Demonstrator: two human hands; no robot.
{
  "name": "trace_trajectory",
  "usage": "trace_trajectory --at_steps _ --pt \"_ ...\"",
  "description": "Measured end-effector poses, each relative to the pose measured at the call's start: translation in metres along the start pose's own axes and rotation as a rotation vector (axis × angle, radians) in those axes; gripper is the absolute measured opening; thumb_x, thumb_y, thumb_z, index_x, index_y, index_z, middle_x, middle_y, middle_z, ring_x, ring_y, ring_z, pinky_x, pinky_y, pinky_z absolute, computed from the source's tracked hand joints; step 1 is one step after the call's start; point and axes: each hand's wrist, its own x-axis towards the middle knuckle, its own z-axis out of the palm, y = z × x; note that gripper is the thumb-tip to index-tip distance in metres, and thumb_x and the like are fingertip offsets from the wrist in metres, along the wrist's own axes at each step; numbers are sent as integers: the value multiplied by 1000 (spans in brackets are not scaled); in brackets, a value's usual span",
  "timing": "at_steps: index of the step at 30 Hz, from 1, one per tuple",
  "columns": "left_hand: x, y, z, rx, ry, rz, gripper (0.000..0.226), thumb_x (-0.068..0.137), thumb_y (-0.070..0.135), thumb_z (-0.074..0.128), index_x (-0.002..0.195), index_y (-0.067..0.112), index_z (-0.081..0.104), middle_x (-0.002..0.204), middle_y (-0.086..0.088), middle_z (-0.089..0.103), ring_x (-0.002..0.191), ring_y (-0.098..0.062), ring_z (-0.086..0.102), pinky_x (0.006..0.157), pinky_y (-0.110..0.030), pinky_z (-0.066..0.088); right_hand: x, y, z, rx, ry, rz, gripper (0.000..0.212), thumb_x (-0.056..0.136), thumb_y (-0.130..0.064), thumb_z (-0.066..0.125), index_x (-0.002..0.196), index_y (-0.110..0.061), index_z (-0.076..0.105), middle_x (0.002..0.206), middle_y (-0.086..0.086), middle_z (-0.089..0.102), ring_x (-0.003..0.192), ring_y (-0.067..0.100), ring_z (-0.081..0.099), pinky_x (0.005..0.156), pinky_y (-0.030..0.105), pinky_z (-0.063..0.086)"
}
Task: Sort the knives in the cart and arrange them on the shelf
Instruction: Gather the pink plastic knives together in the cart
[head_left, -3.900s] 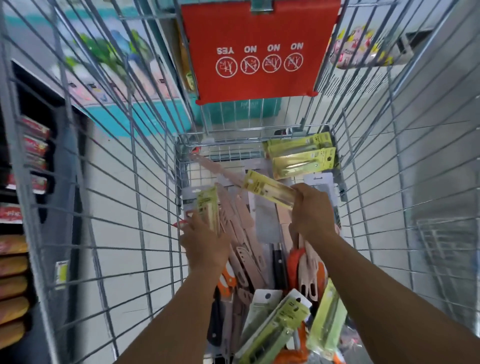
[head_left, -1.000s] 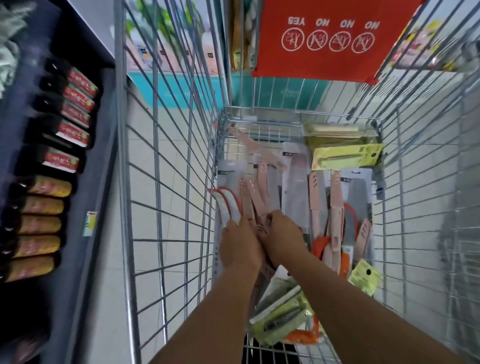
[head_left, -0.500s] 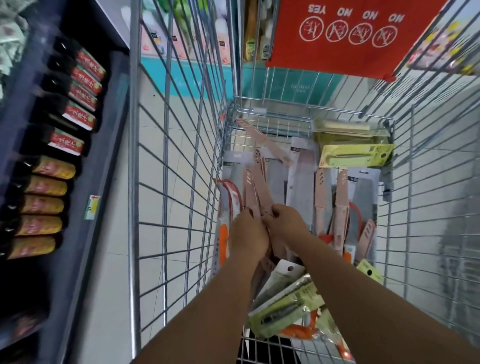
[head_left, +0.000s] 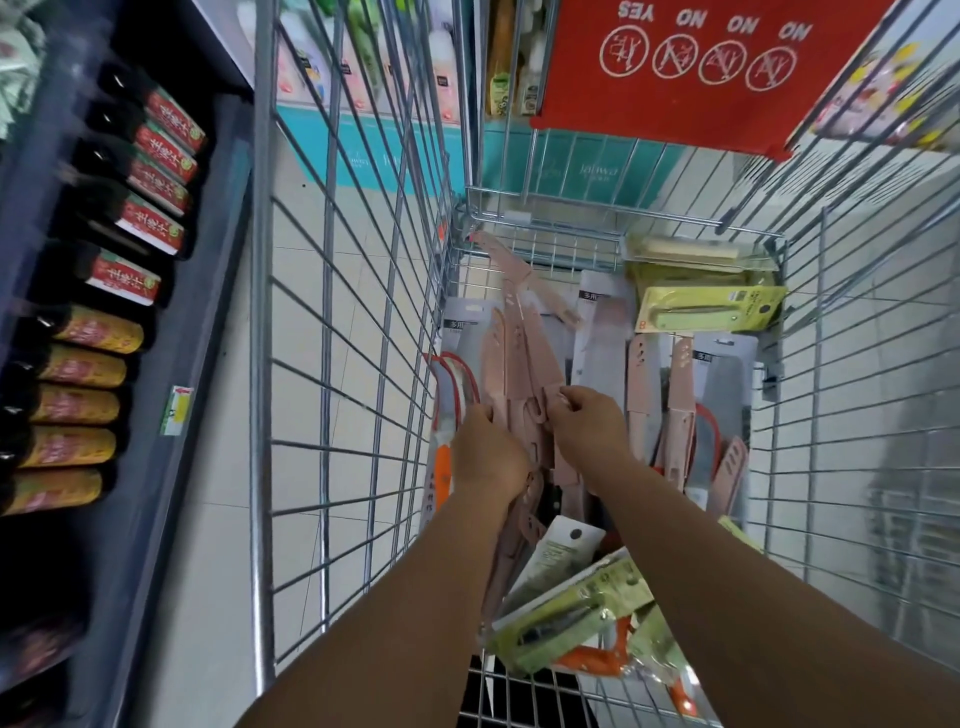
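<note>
Sorting step: left hand (head_left: 488, 457) grips a bundle of pink knives (head_left: 511, 364) inside the cart (head_left: 291, 364); right hand (head_left: 587, 426) fingers pinch one beside it. Next, judged: seat that knife into the bundle, then lift to the shelf (head_left: 171, 322), left of the fingers.

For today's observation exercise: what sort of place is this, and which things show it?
Most likely a shop aisle: a wire shopping cart holding packaged knives, a shelf of labelled bottles on the left, and a shelf price tag.
</note>
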Motion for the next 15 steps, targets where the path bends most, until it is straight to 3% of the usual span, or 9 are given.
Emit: trace_trajectory --at_steps 2,5,7,9,12,15 --pt "3 7 -1 -25 22 11 27 99 17 40 120 7 53 111 -12 63 90 -23 56 70 -28 37 2 0 -1 -21 44 -12 25 97 -19 47 98 -5 68 88 11 66 81 27 61 66 31 45" --pt "8 15 -3 -5 92 27 25 98 12 43 116 5 58 116 -10 59 94 -23 57 69 -29 38 4 -4 -6 -66 114 -36 21 97 -18 44 100 -10 63 87 6 62 77 22 55 58 26 35" --pt "10 19 -4 2 107 16 28 97 9 43 120 4 57 122 -12 58 102 -26 58 71 -28 37 8 -7 -7 -27 122 -34 24 97 -19 44 111 -12 62 95 7 65 83 23 58 67 29 43" --pt "12 23 -3 -54 107 16 30 98 9 42 125 5 54 116 -11 60 104 -26 57 73 -26 37 12 -12 -5 16 111 -34 26 97 -21 45 114 -13 63 98 8 68 88 26 62 76 36 50" --pt "14 26 5 -183 30 31 22 100 16 38 116 10 53 93 -1 56 88 -22 59 68 -27 41 19 -20 -2 89 83 -29 22 95 -23 47 103 -15 66 89 5 69 80 24 63 67 33 49" --pt "13 29 12 -180 -68 86 23 101 28 38 106 10 50 87 -2 58 81 -23 60 58 -27 37 24 -35 -2 132 61 -21 20 93 -22 48 93 -14 67 82 9 68 76 26 63 67 39 51"
